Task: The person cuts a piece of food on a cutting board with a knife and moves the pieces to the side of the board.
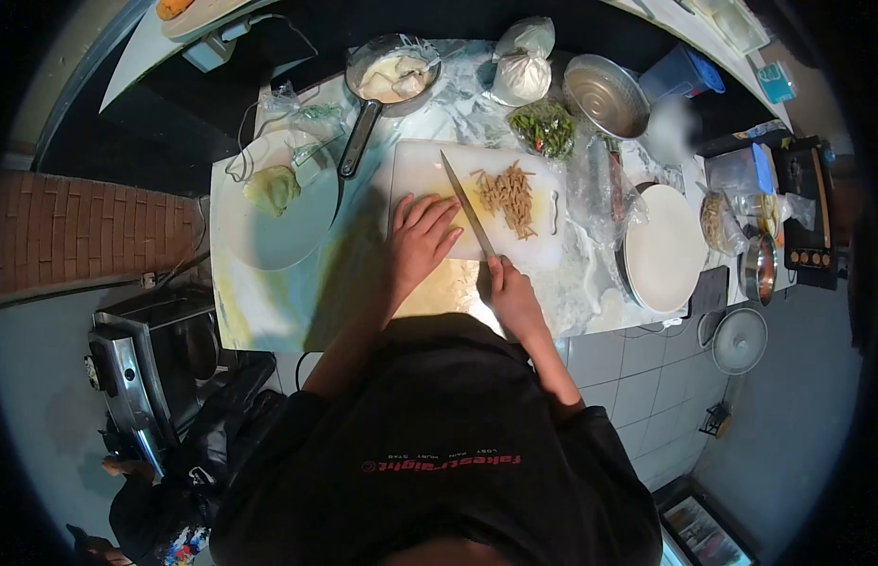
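A kitchen: ahead of the grip (510, 292), a cutting board (420, 165) lies on the desk (269, 311); beyond it sits a frying pan (394, 77); well left of the grip stands a metal stove-like appliance (137, 368).

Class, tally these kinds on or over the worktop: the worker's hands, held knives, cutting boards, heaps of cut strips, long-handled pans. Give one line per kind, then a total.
Hands: 2 (left hand, right hand)
Held knife: 1
Cutting board: 1
Heap of cut strips: 1
Long-handled pan: 1
Total: 6
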### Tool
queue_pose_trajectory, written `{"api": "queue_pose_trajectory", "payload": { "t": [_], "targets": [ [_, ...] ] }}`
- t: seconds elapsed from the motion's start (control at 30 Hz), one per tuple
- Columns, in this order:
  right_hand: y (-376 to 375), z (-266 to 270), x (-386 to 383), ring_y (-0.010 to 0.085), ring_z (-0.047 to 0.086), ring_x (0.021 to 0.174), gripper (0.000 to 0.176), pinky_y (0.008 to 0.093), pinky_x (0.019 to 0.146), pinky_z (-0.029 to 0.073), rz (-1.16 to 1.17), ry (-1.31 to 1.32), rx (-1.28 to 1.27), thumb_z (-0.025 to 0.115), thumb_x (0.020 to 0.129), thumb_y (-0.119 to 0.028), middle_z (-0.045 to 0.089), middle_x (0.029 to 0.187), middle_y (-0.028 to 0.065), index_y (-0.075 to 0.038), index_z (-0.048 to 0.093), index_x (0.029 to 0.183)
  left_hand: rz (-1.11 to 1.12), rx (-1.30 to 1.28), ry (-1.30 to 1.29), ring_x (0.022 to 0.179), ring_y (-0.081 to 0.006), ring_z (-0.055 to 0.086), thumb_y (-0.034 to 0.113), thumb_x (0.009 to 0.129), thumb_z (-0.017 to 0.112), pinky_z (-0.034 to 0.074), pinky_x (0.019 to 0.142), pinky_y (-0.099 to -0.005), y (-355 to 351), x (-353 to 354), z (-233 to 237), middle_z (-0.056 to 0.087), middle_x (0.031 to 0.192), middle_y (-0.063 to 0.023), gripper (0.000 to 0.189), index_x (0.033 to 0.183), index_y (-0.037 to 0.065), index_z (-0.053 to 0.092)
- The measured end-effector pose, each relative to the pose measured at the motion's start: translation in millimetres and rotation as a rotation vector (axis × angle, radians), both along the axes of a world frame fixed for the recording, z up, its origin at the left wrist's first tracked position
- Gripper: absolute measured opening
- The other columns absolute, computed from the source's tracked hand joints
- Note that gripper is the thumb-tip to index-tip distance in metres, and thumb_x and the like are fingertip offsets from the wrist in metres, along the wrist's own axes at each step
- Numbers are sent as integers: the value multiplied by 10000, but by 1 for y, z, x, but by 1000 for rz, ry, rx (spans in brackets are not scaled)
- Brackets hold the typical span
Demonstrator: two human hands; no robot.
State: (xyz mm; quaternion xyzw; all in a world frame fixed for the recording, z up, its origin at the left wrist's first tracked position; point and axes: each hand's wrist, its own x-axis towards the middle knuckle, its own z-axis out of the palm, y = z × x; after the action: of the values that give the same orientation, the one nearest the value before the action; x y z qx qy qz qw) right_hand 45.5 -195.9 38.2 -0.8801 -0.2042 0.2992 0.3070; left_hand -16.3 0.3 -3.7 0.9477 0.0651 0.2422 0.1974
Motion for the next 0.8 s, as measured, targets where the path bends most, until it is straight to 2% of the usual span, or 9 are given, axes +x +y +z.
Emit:
{"api": "queue_pose_trajectory", "payload": {
  "t": [0.07,0.27,0.57,0.8],
  "targets": [
    [6,14,-4,550,618,841,465,609,728,504,-5,-64,-118,347,1073,-399,645,847,356,7,568,1116,8,7,13,1249,-197,525,279,903,672,277,1140,-477,-1,0,2,626,1296,5,396,1261,112,644],
    [1,17,-2,560,617,814,450,614,696,505,-59,-176,-164,352,1073,-388,637,786,360,8,563,1114,11,11,23,1250,-201,521,308,898,678,291,1136,-478,-2,-2,4,623,1295,-9,415,1251,92,641],
    [3,20,-8,552,620,819,454,604,701,502,3,-86,-75,366,1072,-378,634,783,359,25,570,1108,4,-1,16,1255,-200,530,300,894,687,287,1136,-467,0,-2,0,634,1297,-10,416,1254,94,647],
    [5,22,-9,549,621,824,453,603,703,501,5,-71,-114,370,1072,-373,634,787,359,30,571,1120,4,-16,-5,1247,-194,539,288,893,691,288,1134,-464,1,-1,-3,642,1285,-4,399,1238,91,656]
  ]
}}
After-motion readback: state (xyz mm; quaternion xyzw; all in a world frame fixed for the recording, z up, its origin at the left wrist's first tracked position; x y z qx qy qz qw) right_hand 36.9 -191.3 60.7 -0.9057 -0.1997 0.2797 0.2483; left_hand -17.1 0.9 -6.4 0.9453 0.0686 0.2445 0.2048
